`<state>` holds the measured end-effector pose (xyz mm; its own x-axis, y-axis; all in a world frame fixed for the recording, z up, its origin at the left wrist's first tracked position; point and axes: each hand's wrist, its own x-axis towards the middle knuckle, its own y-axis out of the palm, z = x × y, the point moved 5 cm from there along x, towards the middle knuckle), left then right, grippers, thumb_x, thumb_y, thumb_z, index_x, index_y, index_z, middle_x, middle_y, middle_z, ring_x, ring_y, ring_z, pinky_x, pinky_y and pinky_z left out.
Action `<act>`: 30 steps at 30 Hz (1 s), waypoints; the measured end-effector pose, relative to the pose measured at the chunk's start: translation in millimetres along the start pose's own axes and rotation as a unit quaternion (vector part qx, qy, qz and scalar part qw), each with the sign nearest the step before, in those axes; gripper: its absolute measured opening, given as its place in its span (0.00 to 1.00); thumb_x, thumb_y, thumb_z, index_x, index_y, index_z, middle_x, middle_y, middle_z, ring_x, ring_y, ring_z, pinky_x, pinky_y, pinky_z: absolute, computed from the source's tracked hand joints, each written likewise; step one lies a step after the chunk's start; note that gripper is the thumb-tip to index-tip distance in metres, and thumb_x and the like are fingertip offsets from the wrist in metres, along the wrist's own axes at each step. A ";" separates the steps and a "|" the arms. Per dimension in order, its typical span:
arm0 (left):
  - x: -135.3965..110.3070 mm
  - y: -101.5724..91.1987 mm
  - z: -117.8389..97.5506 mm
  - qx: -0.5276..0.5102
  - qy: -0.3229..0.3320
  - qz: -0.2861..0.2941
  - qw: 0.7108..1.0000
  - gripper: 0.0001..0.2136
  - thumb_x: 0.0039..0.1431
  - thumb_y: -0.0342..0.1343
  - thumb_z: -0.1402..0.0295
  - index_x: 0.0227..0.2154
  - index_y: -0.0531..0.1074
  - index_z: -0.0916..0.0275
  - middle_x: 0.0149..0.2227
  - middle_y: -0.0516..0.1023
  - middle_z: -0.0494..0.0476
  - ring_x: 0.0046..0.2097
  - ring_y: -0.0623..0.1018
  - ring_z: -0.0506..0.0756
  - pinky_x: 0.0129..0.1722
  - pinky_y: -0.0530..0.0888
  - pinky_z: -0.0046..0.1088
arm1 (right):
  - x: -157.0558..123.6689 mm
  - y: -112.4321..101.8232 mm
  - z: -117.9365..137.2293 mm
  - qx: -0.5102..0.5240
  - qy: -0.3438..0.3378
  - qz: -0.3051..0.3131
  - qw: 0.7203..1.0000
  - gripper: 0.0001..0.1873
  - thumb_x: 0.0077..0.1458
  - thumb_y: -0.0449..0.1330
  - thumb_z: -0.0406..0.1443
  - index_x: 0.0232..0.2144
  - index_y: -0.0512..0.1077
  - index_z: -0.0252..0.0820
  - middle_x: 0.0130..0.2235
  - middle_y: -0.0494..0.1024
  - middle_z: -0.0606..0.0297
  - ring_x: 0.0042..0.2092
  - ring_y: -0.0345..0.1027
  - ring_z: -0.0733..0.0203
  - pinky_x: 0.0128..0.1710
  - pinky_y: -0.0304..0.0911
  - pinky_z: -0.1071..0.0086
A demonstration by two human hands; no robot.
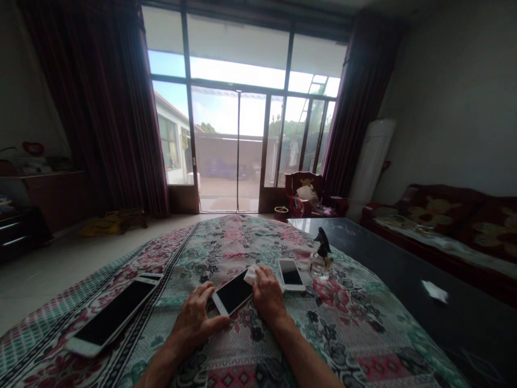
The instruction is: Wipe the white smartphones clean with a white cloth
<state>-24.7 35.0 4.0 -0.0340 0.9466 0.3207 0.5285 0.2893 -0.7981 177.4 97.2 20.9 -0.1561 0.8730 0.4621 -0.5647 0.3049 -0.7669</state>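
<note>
A white-framed smartphone [235,293] with a dark screen lies flat and slanted on the patterned tablecloth. My left hand [197,315] grips its near left end, thumb on one side and fingers on the other. Bunched in my right hand [266,291] is a white tissue [251,275], pressed on the phone's far right end. Just right of that hand lies a smaller white smartphone [291,275], and beyond it stands a clear spray bottle [321,261] with a black top. Over on the left rests a larger white-framed smartphone [115,312], partly covering another device [151,276] at its far end.
The floral tablecloth [331,334] covers the table around my hands. To the right, a dark glossy table [404,280] bears a crumpled white tissue [435,291]. A wooden armchair [305,196], a sofa [444,215] and glass doors stand farther off.
</note>
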 end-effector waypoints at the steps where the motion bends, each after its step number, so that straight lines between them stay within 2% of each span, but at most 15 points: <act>1: 0.0 -1.1 0.8 0.008 -0.006 -0.010 1.000 0.29 0.43 0.64 0.57 0.49 0.71 0.65 0.58 0.69 0.67 0.61 0.66 0.66 0.61 0.61 0.44 | -0.5 -0.3 -0.4 -0.003 0.004 -0.001 1.000 0.19 0.56 0.51 0.30 0.49 0.70 0.39 0.53 0.71 0.53 0.57 0.62 0.53 0.58 0.55 0.62; 4: 0.3 -1.7 3.6 0.020 -0.009 -0.021 1.000 0.26 0.45 0.62 0.57 0.47 0.72 0.65 0.57 0.70 0.66 0.61 0.67 0.65 0.61 0.62 0.42 | -1.4 -2.1 1.0 -0.006 0.000 -0.003 1.000 0.16 0.57 0.51 0.31 0.47 0.72 0.40 0.50 0.73 0.54 0.54 0.64 0.53 0.57 0.56 0.63; 6: 0.6 -0.5 5.9 0.024 -0.004 -0.022 0.999 0.28 0.45 0.62 0.56 0.49 0.72 0.67 0.57 0.70 0.68 0.61 0.67 0.65 0.60 0.63 0.42 | -1.9 -3.0 3.0 -0.004 -0.008 0.002 1.000 0.16 0.57 0.51 0.31 0.45 0.72 0.41 0.49 0.73 0.56 0.53 0.64 0.54 0.56 0.57 0.64; 12: 1.9 5.0 10.3 0.033 0.019 -0.021 0.999 0.29 0.47 0.61 0.55 0.50 0.71 0.67 0.57 0.70 0.69 0.60 0.67 0.65 0.60 0.62 0.43 | -7.2 0.2 15.2 0.006 -0.030 0.030 0.999 0.16 0.58 0.50 0.31 0.46 0.72 0.43 0.53 0.73 0.58 0.56 0.62 0.54 0.57 0.54 0.61; 16: 3.9 6.7 11.8 0.041 0.010 -0.008 0.999 0.30 0.46 0.61 0.53 0.50 0.71 0.68 0.57 0.70 0.69 0.60 0.67 0.66 0.60 0.63 0.43 | -17.2 5.6 36.2 0.034 -0.100 0.068 0.992 0.17 0.59 0.50 0.31 0.48 0.71 0.43 0.55 0.71 0.60 0.59 0.59 0.55 0.61 0.49 0.59; 21: 4.5 6.3 10.1 0.049 0.019 -0.008 0.999 0.29 0.47 0.61 0.55 0.50 0.71 0.68 0.57 0.70 0.69 0.60 0.67 0.65 0.60 0.64 0.42 | -25.7 9.7 58.0 0.071 -0.191 0.113 0.972 0.14 0.61 0.50 0.33 0.45 0.72 0.45 0.53 0.73 0.63 0.56 0.61 0.57 0.60 0.51 0.61; 23: 4.2 5.9 9.4 0.053 0.021 -0.008 0.998 0.28 0.47 0.61 0.56 0.50 0.71 0.67 0.57 0.70 0.69 0.60 0.67 0.65 0.60 0.64 0.43 | -23.7 9.2 58.1 0.075 -0.192 0.116 0.972 0.13 0.61 0.50 0.33 0.44 0.72 0.45 0.53 0.73 0.63 0.56 0.62 0.58 0.60 0.51 0.62; 30: 5.0 7.6 9.8 0.067 0.022 0.001 0.998 0.31 0.50 0.58 0.52 0.54 0.69 0.65 0.58 0.69 0.67 0.61 0.66 0.66 0.60 0.63 0.45 | -10.7 5.8 39.4 0.047 -0.127 0.088 0.987 0.16 0.61 0.50 0.33 0.48 0.72 0.45 0.56 0.71 0.62 0.59 0.60 0.57 0.61 0.49 0.62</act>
<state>-29.2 43.3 -5.5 0.0057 0.9408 0.3388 0.4102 0.3068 -0.8589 143.8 74.7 29.1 -0.4499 0.7824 0.4306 -0.5813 0.1095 -0.8063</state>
